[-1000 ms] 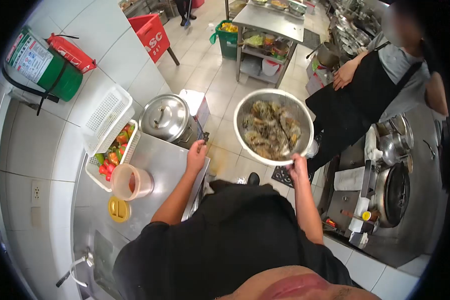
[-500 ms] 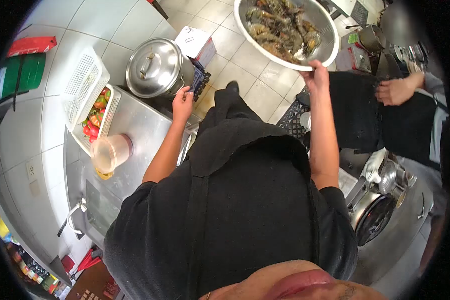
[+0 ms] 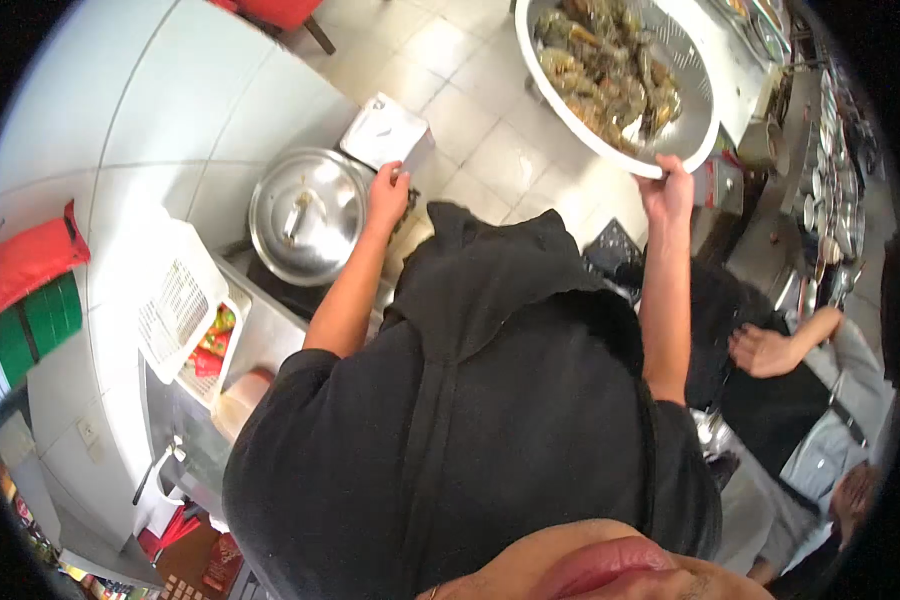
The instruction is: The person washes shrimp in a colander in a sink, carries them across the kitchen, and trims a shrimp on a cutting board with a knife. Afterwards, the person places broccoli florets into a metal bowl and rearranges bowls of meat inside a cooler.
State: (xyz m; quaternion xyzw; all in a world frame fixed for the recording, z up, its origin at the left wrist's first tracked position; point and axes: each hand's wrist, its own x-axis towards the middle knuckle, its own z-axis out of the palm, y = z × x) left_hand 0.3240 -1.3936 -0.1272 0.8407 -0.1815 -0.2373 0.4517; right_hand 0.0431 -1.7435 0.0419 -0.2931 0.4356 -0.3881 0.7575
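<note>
My right hand (image 3: 667, 190) grips the near rim of a white colander (image 3: 697, 110), its fingers under the edge and thumb on top. Raw, greyish-brown shrimp (image 3: 610, 75) lie in it, heaped toward its left side. The colander is held out in front of me above the tiled floor, tilted in this view. My left hand (image 3: 388, 195) is held out beside a large lidded metal pot (image 3: 305, 215), fingers loosely bent and a little apart, with nothing visible in them. Just beyond that hand is a white box (image 3: 385, 130).
On the left, a white basket (image 3: 180, 305) with red and green peppers (image 3: 213, 340) stands on the metal counter (image 3: 270, 325), by a plastic container (image 3: 240, 400). A co-worker's hand (image 3: 765, 350) is close on my right. Tiled floor (image 3: 515, 160) lies ahead, with a red chair (image 3: 280, 12) beyond.
My viewpoint has moved forward and turned. The colander, still in my right hand, shows farther right. My left hand has come level with the pot lid, near the box. A red chair has come into view.
</note>
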